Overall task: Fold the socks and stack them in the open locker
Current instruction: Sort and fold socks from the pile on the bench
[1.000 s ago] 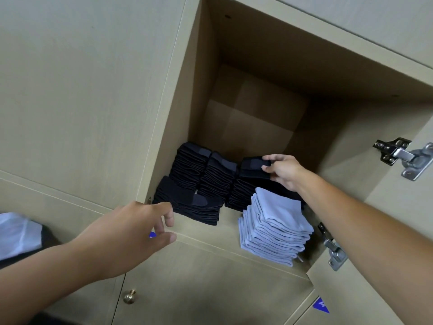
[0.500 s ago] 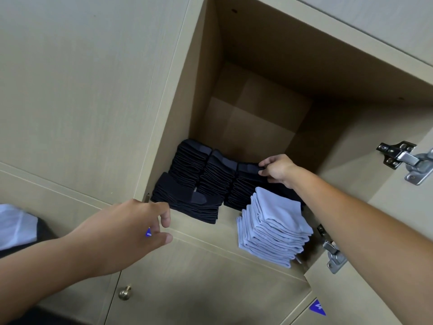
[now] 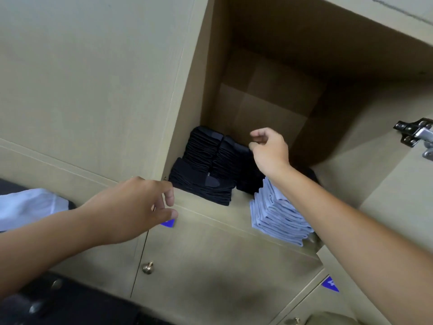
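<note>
Head view: purple label (image 3: 330, 284) on lower door, writing unreadable.

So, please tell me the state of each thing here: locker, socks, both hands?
locker: open
black socks: folded, stacked inside
light blue socks: folded, stacked at front edge
right hand: above black socks, fingers loose, empty
left hand: outside locker, empty

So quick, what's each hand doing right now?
Left hand: open, fingers loosely curled, holding nothing.
Right hand: open above the black socks, holding nothing.
</note>
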`<act>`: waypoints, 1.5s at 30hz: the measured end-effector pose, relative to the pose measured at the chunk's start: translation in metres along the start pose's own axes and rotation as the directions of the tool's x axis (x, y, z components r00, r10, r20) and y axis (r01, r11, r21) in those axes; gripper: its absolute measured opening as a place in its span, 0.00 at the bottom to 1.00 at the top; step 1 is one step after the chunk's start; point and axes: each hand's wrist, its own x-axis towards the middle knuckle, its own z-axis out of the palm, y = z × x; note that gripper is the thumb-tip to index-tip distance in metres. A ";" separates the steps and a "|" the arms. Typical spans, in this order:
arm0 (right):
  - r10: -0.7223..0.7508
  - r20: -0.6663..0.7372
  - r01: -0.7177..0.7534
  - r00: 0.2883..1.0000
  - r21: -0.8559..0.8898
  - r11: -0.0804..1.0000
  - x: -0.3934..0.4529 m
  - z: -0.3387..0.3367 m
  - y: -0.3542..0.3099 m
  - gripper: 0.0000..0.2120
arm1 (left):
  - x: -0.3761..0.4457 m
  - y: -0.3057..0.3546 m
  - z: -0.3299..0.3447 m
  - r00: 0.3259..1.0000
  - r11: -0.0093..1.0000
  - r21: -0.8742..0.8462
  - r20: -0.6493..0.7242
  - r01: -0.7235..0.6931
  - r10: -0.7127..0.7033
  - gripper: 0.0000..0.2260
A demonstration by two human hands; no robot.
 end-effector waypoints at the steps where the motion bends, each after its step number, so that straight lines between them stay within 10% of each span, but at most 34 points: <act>1: -0.051 -0.003 0.051 0.999 0.025 0.998 -0.015 0.006 -0.008 0.12 | -0.001 -0.001 -0.001 1.000 1.000 -0.001 0.001 0.002 -0.002 0.09; 14: -0.334 0.198 0.296 0.922 0.198 0.934 -0.153 0.083 -0.062 0.09 | -0.017 -0.025 -0.026 0.997 0.996 0.040 -0.009 0.079 -0.079 0.09; 30: -0.358 0.675 0.374 0.645 0.129 0.918 -0.166 0.151 -0.079 0.05 | -0.067 -0.116 -0.084 0.926 0.917 0.128 -0.020 0.377 -0.377 0.07; 45: -0.054 0.908 -0.195 0.416 0.148 0.970 -0.171 0.249 -0.101 0.12 | -0.100 -0.184 -0.096 0.842 0.825 0.198 -0.004 0.529 -0.539 0.07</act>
